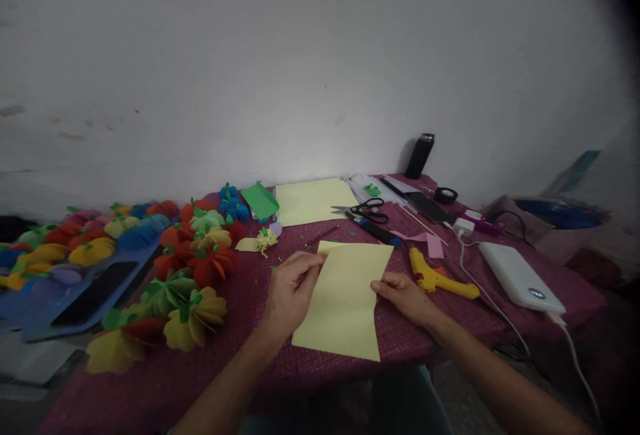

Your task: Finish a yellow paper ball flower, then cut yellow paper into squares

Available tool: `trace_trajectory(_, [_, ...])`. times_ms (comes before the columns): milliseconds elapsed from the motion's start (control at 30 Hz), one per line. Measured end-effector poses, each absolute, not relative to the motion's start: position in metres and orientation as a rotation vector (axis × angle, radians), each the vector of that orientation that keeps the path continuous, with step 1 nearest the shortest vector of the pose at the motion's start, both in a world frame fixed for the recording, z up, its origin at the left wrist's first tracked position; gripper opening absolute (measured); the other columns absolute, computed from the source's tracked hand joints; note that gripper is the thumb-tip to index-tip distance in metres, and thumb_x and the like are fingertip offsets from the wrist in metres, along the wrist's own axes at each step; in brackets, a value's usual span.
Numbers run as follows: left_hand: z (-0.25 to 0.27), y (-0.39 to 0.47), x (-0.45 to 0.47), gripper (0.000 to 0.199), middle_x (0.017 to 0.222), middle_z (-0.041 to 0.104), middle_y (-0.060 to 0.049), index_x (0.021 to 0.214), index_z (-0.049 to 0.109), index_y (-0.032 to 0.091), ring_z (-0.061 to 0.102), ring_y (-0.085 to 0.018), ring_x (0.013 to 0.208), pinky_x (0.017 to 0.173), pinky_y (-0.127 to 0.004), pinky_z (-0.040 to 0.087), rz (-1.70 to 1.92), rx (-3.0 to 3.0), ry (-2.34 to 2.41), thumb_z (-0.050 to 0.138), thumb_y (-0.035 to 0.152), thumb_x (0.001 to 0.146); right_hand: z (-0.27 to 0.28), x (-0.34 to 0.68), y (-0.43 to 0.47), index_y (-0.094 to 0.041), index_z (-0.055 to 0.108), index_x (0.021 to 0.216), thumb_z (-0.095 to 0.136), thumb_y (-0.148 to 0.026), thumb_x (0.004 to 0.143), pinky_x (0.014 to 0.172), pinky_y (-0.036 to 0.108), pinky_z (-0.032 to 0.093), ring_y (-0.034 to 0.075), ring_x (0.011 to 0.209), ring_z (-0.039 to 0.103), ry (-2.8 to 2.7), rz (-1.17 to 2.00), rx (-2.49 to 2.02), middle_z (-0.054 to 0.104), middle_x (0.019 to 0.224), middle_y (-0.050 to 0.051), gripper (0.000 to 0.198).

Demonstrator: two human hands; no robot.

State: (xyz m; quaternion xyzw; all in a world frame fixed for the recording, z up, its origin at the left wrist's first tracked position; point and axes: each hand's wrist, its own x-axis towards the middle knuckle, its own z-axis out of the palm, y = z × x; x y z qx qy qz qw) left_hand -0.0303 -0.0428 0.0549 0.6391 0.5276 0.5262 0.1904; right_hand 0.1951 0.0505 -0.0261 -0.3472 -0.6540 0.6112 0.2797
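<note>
A pale yellow sheet of paper is held up over the near part of the table, its upper left corner showing a second layer or fold. My left hand pinches the sheet's left edge near the top. On the opposite edge, my right hand grips it between thumb and fingers. Behind the sheet lie black-handled scissors with parted blades and a dark blue cutter. A yellow glue gun rests to the right of my right hand.
Colourful paper pumpkins crowd the table's left side. More yellow paper lies by the wall, beside green paper. To the right are a white power bank with cables, black tape and a black bottle.
</note>
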Motion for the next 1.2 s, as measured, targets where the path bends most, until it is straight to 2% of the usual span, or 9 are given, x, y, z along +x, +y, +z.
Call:
trace_trajectory(133, [0.054, -0.049, -0.025, 0.017, 0.085, 0.059, -0.004, 0.082, 0.061, 0.017, 0.055, -0.016, 0.082, 0.069, -0.024, 0.040, 1.398, 1.841, 1.488, 0.045, 0.023, 0.083, -0.025, 0.194, 0.050, -0.018, 0.067, 0.076, 0.058, -0.047, 0.073, 0.069, 0.033, 0.046, 0.020, 0.069, 0.060, -1.707, 1.661, -0.917, 0.067, 0.071, 0.001, 0.030])
trace_trajectory(267, [0.043, -0.048, -0.019, 0.030, 0.062, 0.045, 0.002, 0.055, 0.048, 0.016, 0.046, -0.011, 0.060, 0.055, -0.021, 0.033, 1.384, 1.790, 1.664, 0.051, 0.029, 0.081, -0.026, 0.194, 0.049, -0.018, 0.066, 0.085, 0.060, -0.042, 0.073, 0.075, 0.035, 0.046, 0.020, 0.074, 0.061, -1.603, 1.705, -0.852, 0.068, 0.081, 0.003, 0.028])
trace_trajectory(367, [0.037, -0.042, -0.016, 0.035, 0.055, 0.036, 0.004, 0.051, 0.043, 0.017, 0.038, -0.009, 0.053, 0.049, -0.020, 0.028, 1.412, 1.696, 1.707, 0.052, 0.033, 0.080, -0.027, 0.195, 0.048, -0.018, 0.065, 0.091, 0.062, -0.039, 0.073, 0.080, 0.037, 0.045, 0.021, 0.079, 0.062, -1.530, 1.750, -0.811, 0.068, 0.088, 0.004, 0.028])
trace_trajectory(533, [0.042, -0.029, -0.017, 0.028, 0.062, 0.049, 0.002, 0.055, 0.054, 0.016, 0.046, -0.010, 0.058, 0.052, -0.021, 0.032, 1.440, 1.670, 1.650, 0.058, 0.034, 0.076, -0.023, 0.200, 0.051, -0.018, 0.065, 0.081, 0.062, -0.036, 0.074, 0.078, 0.036, 0.045, 0.021, 0.078, 0.061, -1.442, 1.673, -0.887, 0.069, 0.086, 0.005, 0.020])
trace_trajectory(700, [0.057, -0.012, -0.013, 0.031, 0.064, 0.058, -0.002, 0.068, 0.064, 0.014, 0.050, -0.012, 0.059, 0.052, -0.022, 0.036, 1.316, 1.539, 1.437, 0.051, 0.039, 0.080, 0.006, 0.217, 0.053, -0.021, 0.063, 0.079, 0.063, -0.037, 0.073, 0.070, 0.034, 0.046, 0.020, 0.073, 0.062, -1.316, 1.605, -0.976, 0.068, 0.083, 0.005, 0.017])
trace_trajectory(800, [0.067, -0.004, -0.006, 0.025, 0.069, 0.062, -0.002, 0.072, 0.062, 0.014, 0.054, -0.012, 0.060, 0.054, -0.022, 0.040, 1.353, 1.433, 1.261, 0.053, 0.036, 0.078, 0.029, 0.229, 0.057, -0.020, 0.062, 0.077, 0.063, -0.039, 0.073, 0.059, 0.030, 0.046, 0.018, 0.062, 0.060, -1.301, 1.587, -1.099, 0.067, 0.075, 0.004, 0.019])
trace_trajectory(933, [0.067, -0.003, -0.005, 0.013, 0.072, 0.064, -0.002, 0.071, 0.055, 0.015, 0.058, -0.013, 0.064, 0.058, -0.023, 0.044, 1.461, 1.324, 1.246, 0.059, 0.028, 0.072, 0.040, 0.225, 0.063, -0.018, 0.063, 0.079, 0.064, -0.041, 0.071, 0.053, 0.027, 0.045, 0.016, 0.057, 0.059, -1.345, 1.633, -1.162, 0.066, 0.069, 0.003, 0.024])
trace_trajectory(1033, [0.057, -0.011, -0.017, 0.012, 0.070, 0.064, -0.002, 0.071, 0.052, 0.016, 0.059, -0.013, 0.063, 0.057, -0.023, 0.045, 1.497, 1.249, 1.330, 0.059, 0.025, 0.071, 0.028, 0.203, 0.065, -0.016, 0.062, 0.078, 0.063, -0.043, 0.070, 0.054, 0.026, 0.045, 0.015, 0.059, 0.058, -1.452, 1.644, -1.151, 0.065, 0.070, 0.003, 0.029])
trace_trajectory(1200, [0.030, -0.030, -0.051, 0.020, 0.079, 0.066, -0.004, 0.085, 0.056, 0.014, 0.061, -0.015, 0.066, 0.061, -0.025, 0.048, 1.554, 1.044, 1.390, 0.062, 0.026, 0.069, -0.005, 0.155, 0.060, -0.014, 0.058, 0.070, 0.062, -0.050, 0.067, 0.051, 0.024, 0.043, 0.012, 0.055, 0.054, -1.709, 1.784, -1.129, 0.060, 0.062, 0.000, 0.037])
